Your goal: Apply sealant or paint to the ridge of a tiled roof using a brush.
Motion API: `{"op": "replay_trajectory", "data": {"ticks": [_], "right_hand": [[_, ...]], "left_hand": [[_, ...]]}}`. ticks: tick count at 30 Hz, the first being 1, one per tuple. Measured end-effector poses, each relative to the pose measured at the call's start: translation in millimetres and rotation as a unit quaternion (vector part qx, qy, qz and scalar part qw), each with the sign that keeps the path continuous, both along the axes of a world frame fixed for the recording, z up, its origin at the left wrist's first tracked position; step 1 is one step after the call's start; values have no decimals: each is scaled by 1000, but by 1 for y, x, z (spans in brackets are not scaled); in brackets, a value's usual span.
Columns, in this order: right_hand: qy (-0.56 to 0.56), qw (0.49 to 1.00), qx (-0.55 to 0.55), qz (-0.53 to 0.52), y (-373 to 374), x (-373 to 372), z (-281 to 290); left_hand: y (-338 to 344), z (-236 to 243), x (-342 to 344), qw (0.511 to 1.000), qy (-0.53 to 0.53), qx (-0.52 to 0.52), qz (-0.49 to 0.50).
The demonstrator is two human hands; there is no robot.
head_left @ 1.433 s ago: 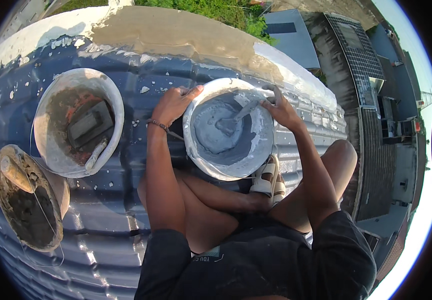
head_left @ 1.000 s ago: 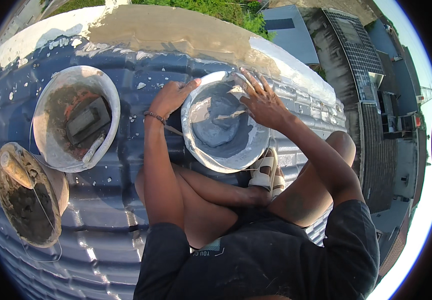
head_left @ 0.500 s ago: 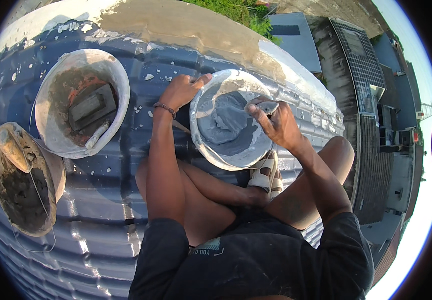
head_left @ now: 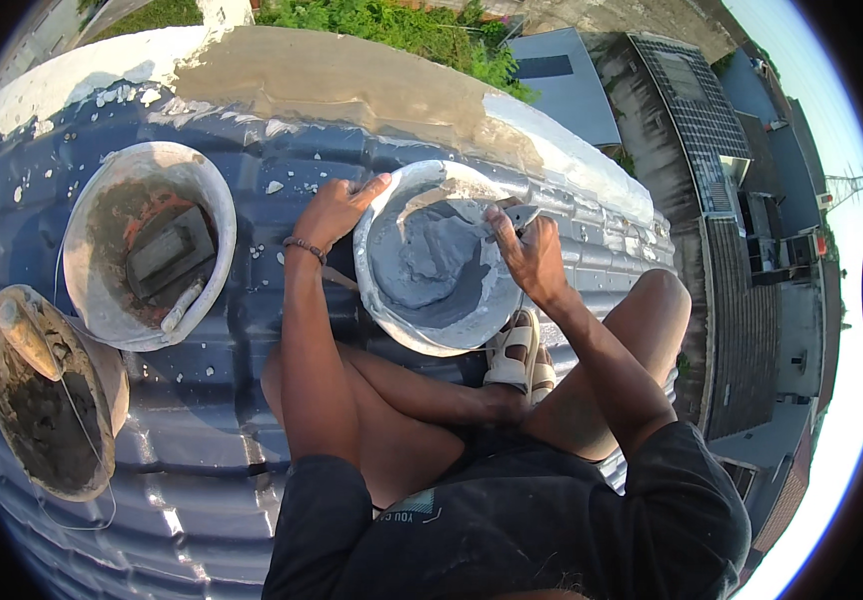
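A white bucket (head_left: 436,348) of wet grey mortar (head_left: 434,256) stands on the roof before my crossed legs. My left hand (head_left: 335,209), with a beaded bracelet at the wrist, is closed on the bucket's left rim. Over the opposite rim, my right hand (head_left: 533,249) is closed round a small hand tool with a grey metal blade (head_left: 521,215). The fingers cover most of that tool, so its exact kind is unclear. The mortar lies in a soft, stirred heap, and smears coat the bucket's inner wall.
At left, another bucket (head_left: 87,262) holds a dark block-shaped float (head_left: 174,255) and a tool handle. Beside it, a tilted mortar-crusted pail (head_left: 117,378) has a wooden-handled tool (head_left: 27,338) across its mouth. Blue roof tiles (head_left: 192,412) slope around me; a plastered ridge (head_left: 302,75) runs beyond.
The view has shifted, so the buckets sit lower and a little further left in the picture. Both hands keep their places at the mortar bucket, the right still gripping the tool.
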State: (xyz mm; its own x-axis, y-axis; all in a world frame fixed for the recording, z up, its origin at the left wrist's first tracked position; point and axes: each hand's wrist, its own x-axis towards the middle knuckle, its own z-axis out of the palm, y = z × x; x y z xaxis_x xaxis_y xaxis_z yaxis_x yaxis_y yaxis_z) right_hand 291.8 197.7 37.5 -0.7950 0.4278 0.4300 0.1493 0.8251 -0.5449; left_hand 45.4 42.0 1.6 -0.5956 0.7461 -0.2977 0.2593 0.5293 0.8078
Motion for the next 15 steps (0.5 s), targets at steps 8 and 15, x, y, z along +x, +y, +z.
{"op": "replay_trajectory", "data": {"ticks": [8, 15], "right_hand": [[-58, 870, -466, -149, 11, 5, -20], [173, 661, -730, -22, 69, -9, -19]], "left_hand": [[-1, -11, 3, 995, -56, 76, 42], [0, -10, 4, 998, -9, 46, 49]]}}
